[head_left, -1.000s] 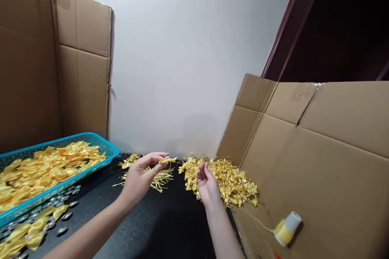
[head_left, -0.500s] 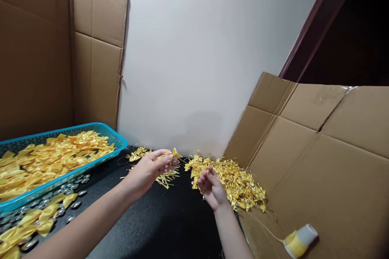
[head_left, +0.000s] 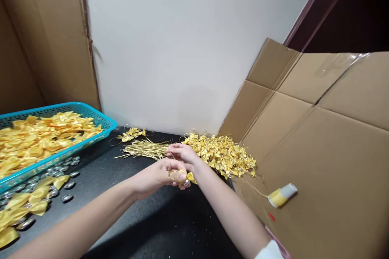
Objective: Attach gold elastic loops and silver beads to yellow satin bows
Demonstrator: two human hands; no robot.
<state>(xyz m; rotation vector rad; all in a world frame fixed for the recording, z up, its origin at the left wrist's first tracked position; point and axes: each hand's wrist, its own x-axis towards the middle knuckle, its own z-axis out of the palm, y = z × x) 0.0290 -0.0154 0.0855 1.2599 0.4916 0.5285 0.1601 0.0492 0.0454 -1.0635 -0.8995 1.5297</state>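
My left hand [head_left: 170,174] is closed in a pinch on a small yellow ribbon bow [head_left: 191,177], above the black table. A thin gold cord [head_left: 173,175] loops out by the thumb, and a silvery bead [head_left: 187,183] shows under the bow. Just beyond, my right hand [head_left: 182,153] has its thumb and fingers pressed together, pinching what looks like the cord's fine end. Its fingertips are beside a bundle of straight gold cords [head_left: 146,148]; whether they touch it I cannot tell.
A blue basket [head_left: 111,125] of yellow bows stands at left, with silver beads [head_left: 67,198] and loose bows [head_left: 39,200] before it. Finished-looking bows [head_left: 225,153] are heaped at right, several more [head_left: 132,133] behind. A thread spool [head_left: 282,195] lies on cardboard [head_left: 328,162].
My right hand has moved left and forward, from beside the heap to the gold cords, and its fingers are pinched. My left hand has come nearer with the bow, which has turned. The view has shifted.
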